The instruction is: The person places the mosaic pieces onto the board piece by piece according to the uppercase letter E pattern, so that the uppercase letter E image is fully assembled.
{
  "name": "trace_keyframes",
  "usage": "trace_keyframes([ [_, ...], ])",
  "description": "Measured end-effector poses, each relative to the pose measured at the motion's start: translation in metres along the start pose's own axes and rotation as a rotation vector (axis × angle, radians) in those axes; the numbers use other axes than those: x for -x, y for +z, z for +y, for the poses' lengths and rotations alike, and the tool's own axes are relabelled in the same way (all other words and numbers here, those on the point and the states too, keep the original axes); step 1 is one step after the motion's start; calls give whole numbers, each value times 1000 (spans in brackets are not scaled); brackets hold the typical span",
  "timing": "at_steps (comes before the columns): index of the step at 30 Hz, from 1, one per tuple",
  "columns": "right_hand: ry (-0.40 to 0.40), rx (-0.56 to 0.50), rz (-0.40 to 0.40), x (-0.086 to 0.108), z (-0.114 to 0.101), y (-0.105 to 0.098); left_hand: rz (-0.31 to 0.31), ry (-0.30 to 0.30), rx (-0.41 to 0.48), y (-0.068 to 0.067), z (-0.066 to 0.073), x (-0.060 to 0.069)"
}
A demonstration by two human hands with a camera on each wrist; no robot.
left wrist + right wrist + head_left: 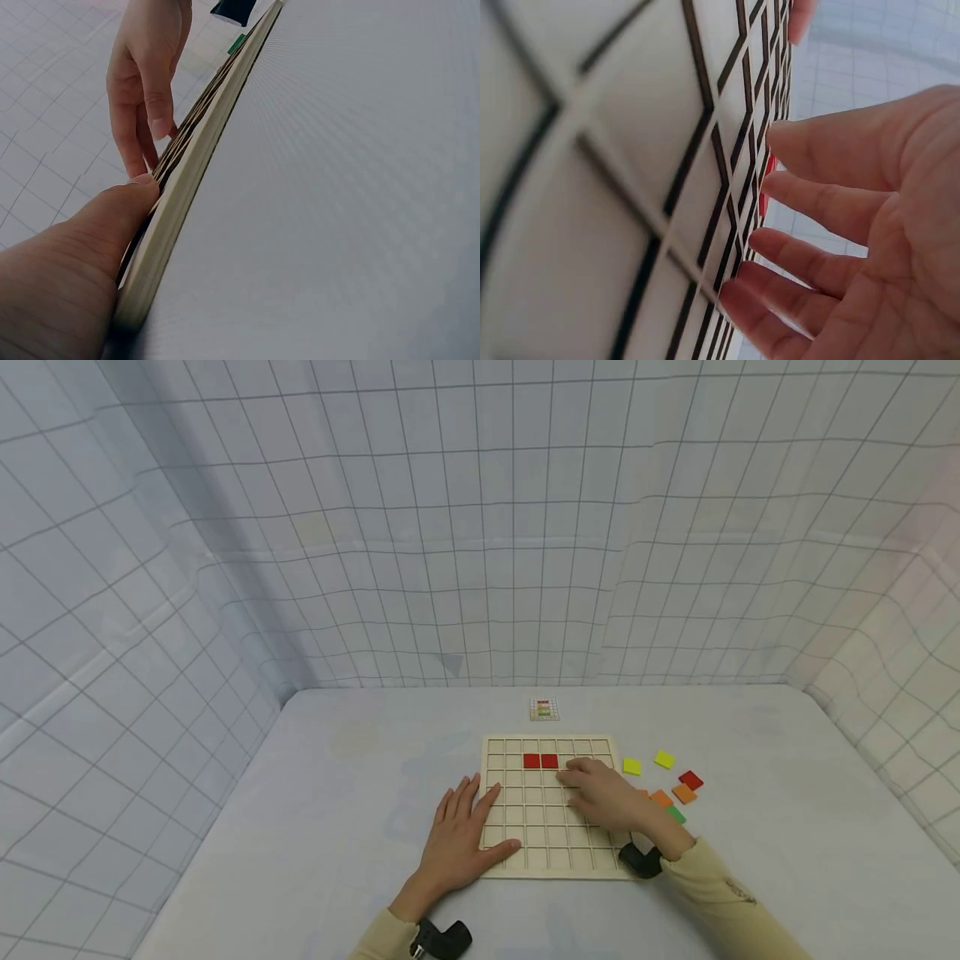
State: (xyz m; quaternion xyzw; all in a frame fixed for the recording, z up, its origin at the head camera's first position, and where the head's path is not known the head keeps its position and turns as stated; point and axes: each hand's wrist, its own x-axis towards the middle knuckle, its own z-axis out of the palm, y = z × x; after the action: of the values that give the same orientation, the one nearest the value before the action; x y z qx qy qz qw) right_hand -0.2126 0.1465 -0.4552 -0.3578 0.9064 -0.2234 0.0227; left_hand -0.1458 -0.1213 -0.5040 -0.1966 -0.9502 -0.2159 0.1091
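Observation:
A cream gridded board (536,837) lies flat on the white table. Two red square tiles (532,761) sit side by side in cells of its second row from the far edge. My left hand (457,847) rests at the board's left edge, fingers spread, its thumb over the near left corner. Over the right half of the board is my right hand (600,793), its fingertips just right of the red tiles. In the right wrist view the fingers of the right hand (832,225) are loosely bent and apart, with no tile visible between them.
Right of the board lie loose tiles: yellow (664,759), red (691,780), orange (684,793) and green (677,814), some partly hidden by the right hand. A small card with a coloured grid pattern (543,709) lies beyond the board. Grid-patterned sheets (487,568) enclose the table.

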Motion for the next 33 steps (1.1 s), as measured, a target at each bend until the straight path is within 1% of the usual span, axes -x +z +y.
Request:
trace_keyframes([
  [2, 9, -39, 19, 8, 1, -2, -2, 2, -5, 0, 0, 0],
  [4, 56, -81, 50, 17, 3, -5, -12, -1, -8, -1, 0, 0],
  [6, 127, -83, 91, 26, 7, -10, -24, -7, -6, -1, 1, 0],
  [9, 269, -68, 151, 40, 14, -20, -33, -15, 7, -1, 1, 1],
  [11, 349, -32, 178, 49, 20, -27, -33, -16, 11, -1, 1, 1],
  [13, 407, 1, 199, 57, 28, -34, -33, -17, 12, -1, 1, 2],
  [19, 539, 121, 227, 78, 50, -43, -27, -15, 14, -2, 1, 2],
  [22, 597, 139, 215, 85, 58, -45, -13, -8, 13, -2, 1, 2],
  [25, 666, 124, 189, 90, 65, -47, -5, -1, 12, -1, 1, 2],
  [27, 694, 102, 174, 91, 69, -48, -8, -2, 9, -1, 1, 2],
  [29, 705, 78, 171, 93, 71, -50, -10, -2, 11, -1, 1, 1],
  [33, 679, 50, 176, 94, 75, -53, -8, 0, 11, -2, 1, 0],
])
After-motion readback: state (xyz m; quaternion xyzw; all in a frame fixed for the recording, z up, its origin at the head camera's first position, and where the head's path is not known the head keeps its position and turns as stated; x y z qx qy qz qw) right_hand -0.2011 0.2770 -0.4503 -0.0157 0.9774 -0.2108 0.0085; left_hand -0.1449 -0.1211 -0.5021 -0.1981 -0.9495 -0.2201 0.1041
